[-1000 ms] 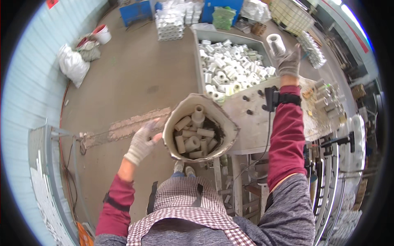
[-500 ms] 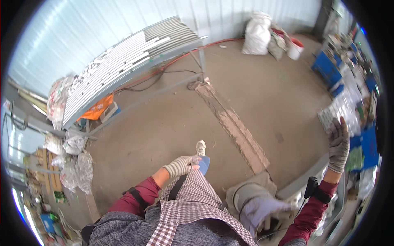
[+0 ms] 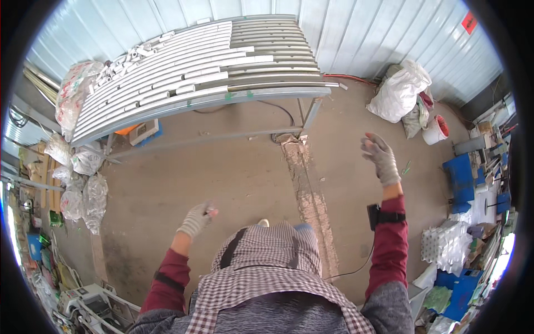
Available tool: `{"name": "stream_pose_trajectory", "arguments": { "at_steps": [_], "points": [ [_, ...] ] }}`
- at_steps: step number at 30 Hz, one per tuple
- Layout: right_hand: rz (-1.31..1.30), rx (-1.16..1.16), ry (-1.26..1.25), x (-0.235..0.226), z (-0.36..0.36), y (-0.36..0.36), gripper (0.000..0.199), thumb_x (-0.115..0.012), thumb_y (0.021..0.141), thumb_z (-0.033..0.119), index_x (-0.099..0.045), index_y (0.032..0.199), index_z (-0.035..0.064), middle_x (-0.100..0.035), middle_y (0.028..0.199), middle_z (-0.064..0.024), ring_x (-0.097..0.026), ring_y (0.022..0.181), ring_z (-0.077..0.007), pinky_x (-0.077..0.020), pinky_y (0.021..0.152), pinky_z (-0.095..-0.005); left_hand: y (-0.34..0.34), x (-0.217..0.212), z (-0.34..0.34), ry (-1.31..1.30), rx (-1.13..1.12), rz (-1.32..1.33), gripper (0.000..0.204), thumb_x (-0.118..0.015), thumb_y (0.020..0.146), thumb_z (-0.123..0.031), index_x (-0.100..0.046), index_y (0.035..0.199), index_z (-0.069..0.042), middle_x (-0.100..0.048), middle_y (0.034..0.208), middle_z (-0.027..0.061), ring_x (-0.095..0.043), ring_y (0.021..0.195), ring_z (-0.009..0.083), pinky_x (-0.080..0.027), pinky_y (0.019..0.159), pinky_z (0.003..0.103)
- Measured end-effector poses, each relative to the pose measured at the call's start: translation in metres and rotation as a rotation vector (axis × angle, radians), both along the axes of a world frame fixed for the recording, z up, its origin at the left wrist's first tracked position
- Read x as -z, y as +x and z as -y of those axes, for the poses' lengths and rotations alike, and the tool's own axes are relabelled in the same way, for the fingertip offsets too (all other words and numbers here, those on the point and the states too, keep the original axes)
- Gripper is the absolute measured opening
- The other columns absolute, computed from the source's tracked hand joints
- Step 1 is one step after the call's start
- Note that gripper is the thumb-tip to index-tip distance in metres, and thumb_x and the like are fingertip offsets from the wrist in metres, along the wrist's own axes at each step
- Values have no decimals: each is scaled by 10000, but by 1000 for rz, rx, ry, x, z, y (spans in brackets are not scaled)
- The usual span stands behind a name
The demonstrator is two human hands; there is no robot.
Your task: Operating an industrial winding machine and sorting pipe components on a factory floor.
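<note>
Out over the floor on the left is my left hand (image 3: 196, 220), in a pale knitted glove with bare fingertips. Its fingers are loosely bent and a little blurred, and I see nothing in them. My right hand (image 3: 382, 158), gloved the same way, is raised further forward on the right. Its fingers curl loosely, apart from any object. Ahead stands a sloping metal rack (image 3: 267, 93) lined with long rods. White tubes (image 3: 206, 78) sit in rows on its left and middle part, and short white pieces (image 3: 125, 64) lie heaped at its back left. Neither hand touches the rack.
White sacks (image 3: 401, 92) and a white bucket (image 3: 435, 131) stand by the far right wall. Blue bins (image 3: 460, 175) and bubble wrap (image 3: 442, 245) line the right side. Clear bags (image 3: 95, 197) lie at left. A rough strip (image 3: 308, 189) crosses the floor. Machinery (image 3: 92, 309) stands lower left.
My view has turned to the right and the rack appears nearer. My right hand has come away from the bubble wrap at the right side; my left hand has swung outward to the left.
</note>
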State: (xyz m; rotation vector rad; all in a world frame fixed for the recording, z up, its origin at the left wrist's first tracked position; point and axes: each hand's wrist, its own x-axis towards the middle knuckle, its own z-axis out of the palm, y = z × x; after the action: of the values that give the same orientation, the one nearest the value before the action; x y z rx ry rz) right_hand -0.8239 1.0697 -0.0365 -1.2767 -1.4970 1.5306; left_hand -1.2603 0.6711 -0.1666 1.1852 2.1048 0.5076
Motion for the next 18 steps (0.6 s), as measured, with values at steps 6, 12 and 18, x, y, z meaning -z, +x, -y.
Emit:
{"name": "stream_pose_trajectory", "arguments": {
  "at_steps": [6,12,18],
  "points": [
    [376,-298,235,123,-215,-65,592,-681,871,226,-472,1371,-13,-585,1300,-169,-571,1165,-285,-470,944,-345,15,62,46,35,-594,354,406,-656,903,-256,-583,1244,-46,-671,958,78,-624,757,144,-529,672,300],
    [625,-548,668,250,-447,-142,779,-694,822,314,-346,1502,162,-447,1417,-265,-470,1263,-439,-407,1049,-476,161,79,-6,43,-1346,563,400,-643,926,-307,-588,1250,-79,-689,1057,142,-661,909,207,-542,772,345],
    [461,-607,-546,320,-555,-155,367,-377,1016,399,-585,1055,100,-654,824,-52,-580,616,-175,-419,471,-327,269,-2,-185,-252,-845,454,443,-627,944,-356,-580,1272,-62,-674,1186,145,-635,1086,250,-488,945,363]
  ]
}}
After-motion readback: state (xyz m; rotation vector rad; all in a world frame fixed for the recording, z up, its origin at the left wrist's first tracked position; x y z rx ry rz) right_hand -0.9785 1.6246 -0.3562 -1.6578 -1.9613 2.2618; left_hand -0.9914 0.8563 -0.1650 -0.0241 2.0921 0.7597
